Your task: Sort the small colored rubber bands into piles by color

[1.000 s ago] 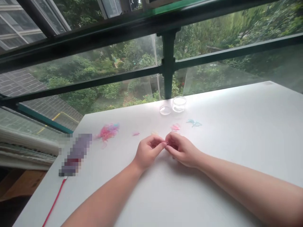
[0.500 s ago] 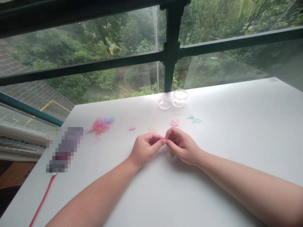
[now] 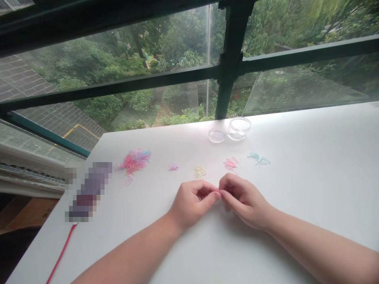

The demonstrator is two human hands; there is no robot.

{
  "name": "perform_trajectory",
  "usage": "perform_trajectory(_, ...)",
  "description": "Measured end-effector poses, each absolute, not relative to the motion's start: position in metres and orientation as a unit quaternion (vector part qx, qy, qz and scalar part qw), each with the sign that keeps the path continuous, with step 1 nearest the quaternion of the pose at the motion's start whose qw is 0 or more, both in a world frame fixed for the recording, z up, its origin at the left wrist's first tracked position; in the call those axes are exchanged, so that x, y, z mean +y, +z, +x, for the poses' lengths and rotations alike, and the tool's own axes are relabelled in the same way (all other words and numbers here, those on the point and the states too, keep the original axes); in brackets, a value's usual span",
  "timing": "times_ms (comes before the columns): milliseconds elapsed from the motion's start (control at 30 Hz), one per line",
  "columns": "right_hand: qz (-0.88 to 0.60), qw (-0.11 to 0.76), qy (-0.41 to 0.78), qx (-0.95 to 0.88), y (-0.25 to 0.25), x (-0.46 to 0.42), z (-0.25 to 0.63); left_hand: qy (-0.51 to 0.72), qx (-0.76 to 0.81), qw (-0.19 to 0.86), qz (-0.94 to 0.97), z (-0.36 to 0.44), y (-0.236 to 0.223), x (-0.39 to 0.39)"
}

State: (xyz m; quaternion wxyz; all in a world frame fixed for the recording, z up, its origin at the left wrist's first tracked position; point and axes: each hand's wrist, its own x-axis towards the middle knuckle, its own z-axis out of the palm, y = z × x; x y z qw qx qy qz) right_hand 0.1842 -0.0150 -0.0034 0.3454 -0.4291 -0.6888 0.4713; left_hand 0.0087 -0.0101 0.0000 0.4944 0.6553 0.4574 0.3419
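My left hand [image 3: 195, 203] and my right hand [image 3: 247, 201] meet fingertip to fingertip above the white table, both closed in a pinch. Between the tips is a small pinkish rubber band, almost wholly covered by the fingers now. Just beyond the hands lie small groups of rubber bands: pale yellow bands [image 3: 200, 172], pink bands [image 3: 231, 163], and light teal bands [image 3: 259, 158] farther right. Some purple bands [image 3: 173, 167] sit to the left. A larger mixed heap of rubber bands [image 3: 135, 161], mostly pink and red with some blue, lies farther left.
A clear round jar [image 3: 239, 129] stands open near the table's far edge, its clear lid [image 3: 217, 136] beside it. At left lies a blurred-out dark object [image 3: 91, 191] with a red cable [image 3: 61, 252]. Green-framed window panes rise behind the white table [image 3: 319, 169].
The view has tilted and shifted, so everything sits differently in frame. The hands stay pinched together; the small loop seen between the fingertips earlier is now mostly hidden.
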Motion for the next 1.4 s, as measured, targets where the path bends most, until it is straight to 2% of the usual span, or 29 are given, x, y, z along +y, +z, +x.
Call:
perform_trajectory(233, -0.416, 0.316, 0.462, -0.717, -0.003, -0.019, 0.186, 0.291, 0.429, 0.332, 0.788, -0.004, 0.007, -0.017)
perform_trajectory(333, -0.415, 0.297, 0.456, -0.729, -0.002, -0.020, 0.188, 0.305, 0.496, 0.231, 0.779, -0.015, 0.009, -0.009)
perform_trajectory(433, -0.411, 0.274, 0.448, -0.745, -0.002, -0.021, 0.189, 0.252, 0.567, 0.178, 0.764, -0.025, 0.008, 0.001)
perform_trajectory(567, -0.405, 0.260, 0.438, -0.759, -0.001, -0.020, 0.191, 0.206, 0.595, 0.155, 0.762, -0.028, 0.005, 0.009)
perform_trajectory(933, -0.390, 0.284, 0.443, -0.756, -0.002, -0.015, 0.188, 0.219, 0.579, 0.130, 0.775, -0.013, 0.001, 0.022)
perform_trajectory(1133, -0.391, 0.279, 0.417, -0.772, -0.006, -0.010, 0.185, 0.252, 0.532, 0.072, 0.805, -0.018, 0.001, 0.022)
perform_trajectory(1400, -0.407, 0.313, 0.395, -0.761, -0.005, -0.008, 0.180, 0.233, 0.498, 0.065, 0.833, -0.015, -0.012, 0.027)
